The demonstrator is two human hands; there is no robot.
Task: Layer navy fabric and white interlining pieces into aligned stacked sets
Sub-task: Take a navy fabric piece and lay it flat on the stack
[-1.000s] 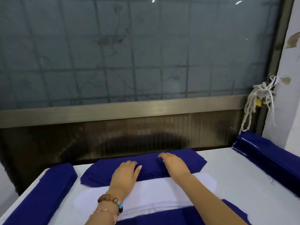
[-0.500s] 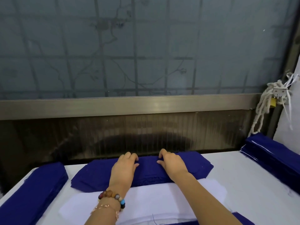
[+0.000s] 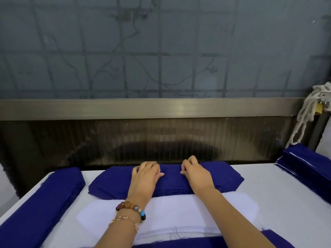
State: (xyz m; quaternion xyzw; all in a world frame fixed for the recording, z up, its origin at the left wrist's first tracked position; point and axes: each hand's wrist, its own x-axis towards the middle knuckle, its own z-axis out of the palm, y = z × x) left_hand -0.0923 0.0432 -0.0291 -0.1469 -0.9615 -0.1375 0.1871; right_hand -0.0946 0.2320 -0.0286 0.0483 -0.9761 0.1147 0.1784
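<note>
Left hand, right hand apparently grip one navy stack.

The left hand and the right hand lay just apart on the navy stack at the far side of the white table, fingers curled over its far edge; the white interlining lay just near of it, under both forearms; a left navy pile and a right navy pile flanked them; a beaded bracelet circled the left wrist.
</note>
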